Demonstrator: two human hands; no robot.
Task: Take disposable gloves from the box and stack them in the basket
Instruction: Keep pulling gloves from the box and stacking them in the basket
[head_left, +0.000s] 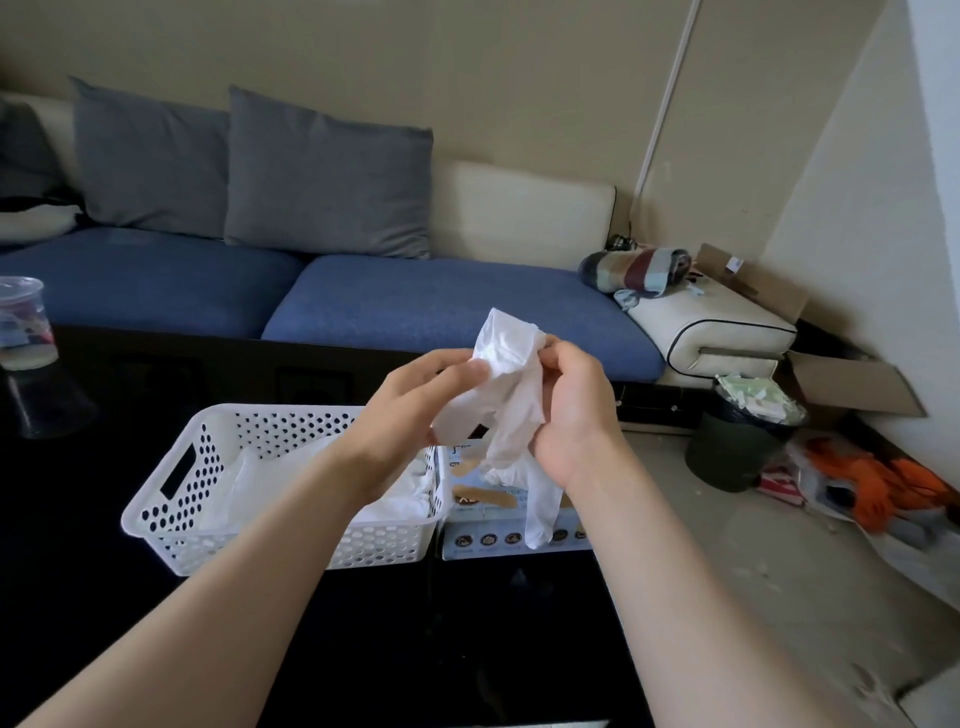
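Above the box (511, 512), both the left hand (415, 400) and right hand (569, 410) pinch one glove (506, 395), seemingly straightening it for the basket (182, 467).

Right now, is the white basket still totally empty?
No, the white basket already has white gloves lying inside it, while both hands hold another glove up above the box.

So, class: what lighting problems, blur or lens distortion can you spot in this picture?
Head view: the dark table is nearly black, hiding detail; the white glove looks slightly washed out, with soft folds; the wide lens bows the sofa edge and the wall pipe; the right-hand floor clutter smears soft.
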